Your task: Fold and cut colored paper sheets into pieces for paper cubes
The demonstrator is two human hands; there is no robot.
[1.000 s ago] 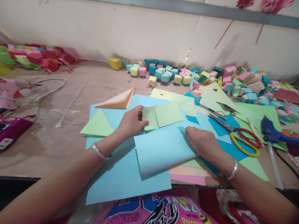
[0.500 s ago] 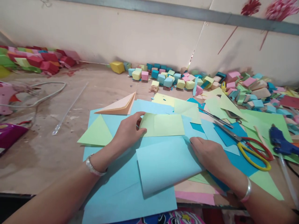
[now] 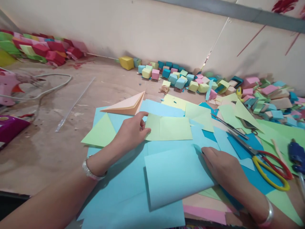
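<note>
My left hand [image 3: 133,128] pinches the left edge of a light green paper strip [image 3: 175,128], which has a crease near its left end. Under my right hand [image 3: 221,162], a folded light blue paper [image 3: 178,175] is gripped at its right side, its upper right corner curling up. Both papers lie over larger light blue sheets [image 3: 114,190]. Left of my left hand is a green paper triangle [image 3: 100,132], and behind it a folded peach paper [image 3: 126,105]. Scissors [image 3: 259,159] with red and yellow handles rest right of my right hand.
Small paper cubes [image 3: 179,82] line the wall, with red and pink ones [image 3: 53,52] piled at the far left. A blue glue gun [image 3: 296,156] lies far right, a pink one [image 3: 7,86] far left. A clear glue stick [image 3: 75,105] and purple packet [image 3: 11,130] lie left.
The camera view has swung slightly left, so most things appear shifted to the right. Both hands keep hold of the same papers, with little other movement.
</note>
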